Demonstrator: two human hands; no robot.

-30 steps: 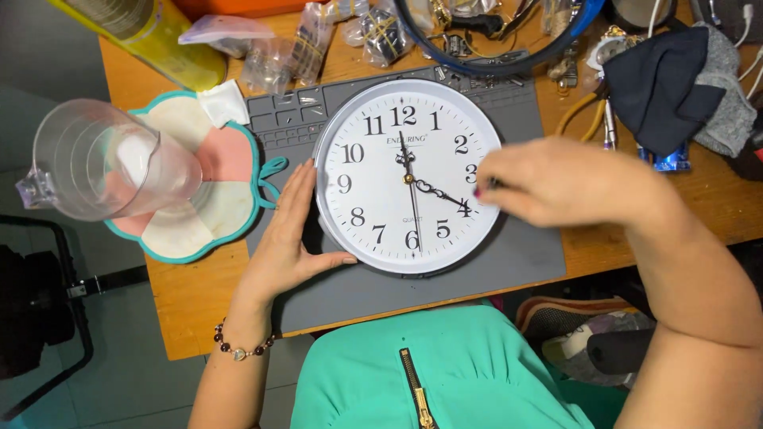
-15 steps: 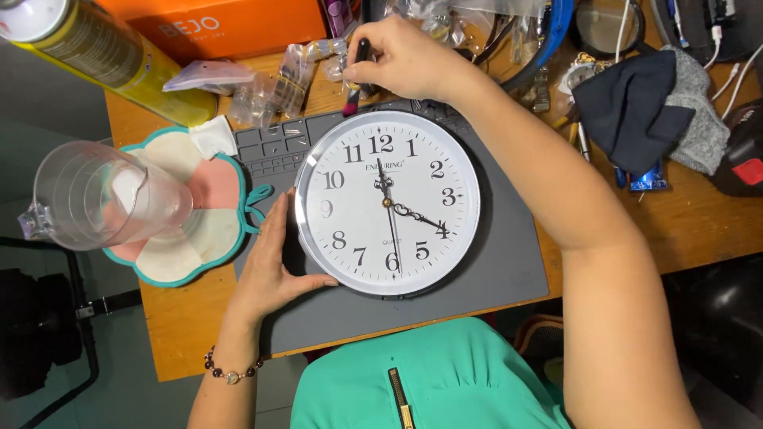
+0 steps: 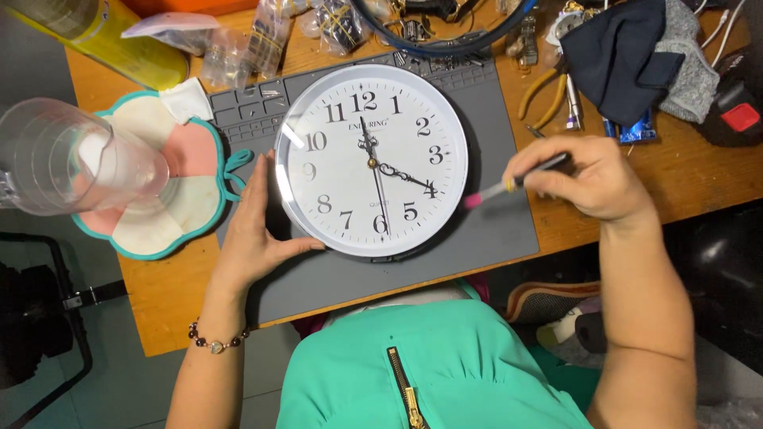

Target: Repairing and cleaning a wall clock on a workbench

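A round white wall clock (image 3: 372,159) with a silver rim lies face up on a grey work mat (image 3: 493,230). My left hand (image 3: 256,230) rests flat on the mat against the clock's lower left rim, fingers apart. Just right of the clock, my right hand (image 3: 588,179) grips a thin tool with a pink tip (image 3: 509,185). The pink tip points at the clock's right edge and sits a little apart from it.
A clear plastic jug (image 3: 75,159) stands on a flower-shaped pad (image 3: 163,226) at the left. A yellow-green can (image 3: 103,36) lies at the back left. Small bags, pliers (image 3: 540,95), dark cloth (image 3: 628,52) and cables crowd the back of the wooden table (image 3: 699,179).
My right hand came back from the clutter behind the clock to the clock's right side and now holds the pink-tipped tool. My left hand stays at the clock's rim.
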